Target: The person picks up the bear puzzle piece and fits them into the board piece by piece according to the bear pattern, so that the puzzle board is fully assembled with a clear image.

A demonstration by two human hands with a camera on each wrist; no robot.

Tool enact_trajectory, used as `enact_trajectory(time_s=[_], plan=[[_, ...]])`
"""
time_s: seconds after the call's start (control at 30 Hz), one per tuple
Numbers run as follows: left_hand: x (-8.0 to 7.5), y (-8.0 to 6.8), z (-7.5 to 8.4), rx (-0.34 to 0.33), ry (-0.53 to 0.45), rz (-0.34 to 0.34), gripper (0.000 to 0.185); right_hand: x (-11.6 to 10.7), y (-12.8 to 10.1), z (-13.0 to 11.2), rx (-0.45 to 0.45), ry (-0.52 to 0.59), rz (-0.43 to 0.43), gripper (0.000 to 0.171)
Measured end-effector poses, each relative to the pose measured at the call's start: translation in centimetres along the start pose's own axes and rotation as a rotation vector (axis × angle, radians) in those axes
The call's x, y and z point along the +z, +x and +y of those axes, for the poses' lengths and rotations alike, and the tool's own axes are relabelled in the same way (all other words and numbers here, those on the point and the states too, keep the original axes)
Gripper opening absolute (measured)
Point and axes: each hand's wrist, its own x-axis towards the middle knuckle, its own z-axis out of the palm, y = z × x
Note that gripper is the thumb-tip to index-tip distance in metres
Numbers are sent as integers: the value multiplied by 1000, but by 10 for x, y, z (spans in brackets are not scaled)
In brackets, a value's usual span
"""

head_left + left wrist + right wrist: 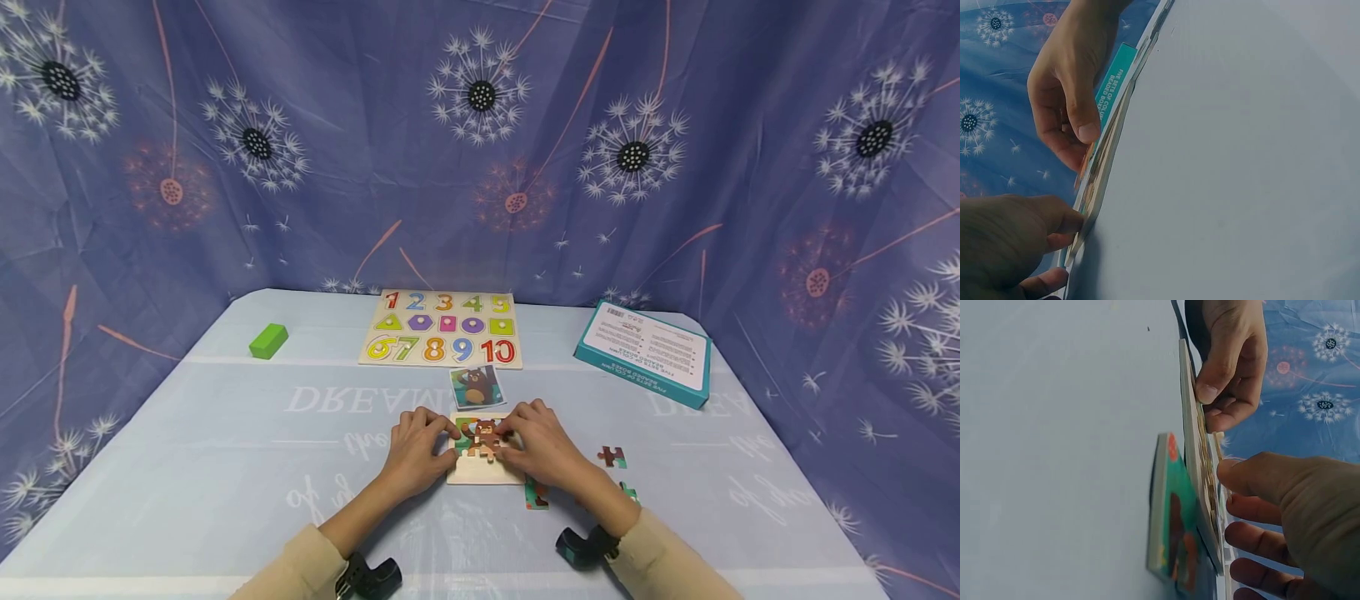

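A small wooden jigsaw board (486, 474) lies on the table, with joined bear-picture pieces (486, 433) in its upper part and bare wood along the near side. My left hand (416, 450) holds the board's left edge with curled thumb and forefinger. Over the right side, my right hand (546, 446) pinches a puzzle piece (1083, 167), mostly hidden by the fingers. A green and red piece (537, 495) lies by the board's near right corner. Farther right are a brown piece (611, 457) and a green piece (628, 492), partly covered by the forearm.
Bear picture cards (477, 388) lie just beyond the board. Behind them is a number-and-shape board (441, 329). A teal box (643, 352) stands at the back right, a green block (268, 341) at the back left. A dandelion-patterned curtain (360, 150) hangs behind the table.
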Motion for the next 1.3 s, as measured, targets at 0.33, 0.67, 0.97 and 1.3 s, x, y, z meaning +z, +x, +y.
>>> enact_trajectory(time_s=[0.33,0.67,0.97,1.3], plan=[[0,0,1,3,6,3,13,5,4,-2,-10,-23,2,25],[0,0,1,4,3,5,13,7,4,-1,-24,-62,6,24],[-1,1,2,2,3,1,13,8,4,-2,-21,-74,-5,24],[-3,3,7,-7,-20,10,13,8,4,-2,-41,-84,11,26]])
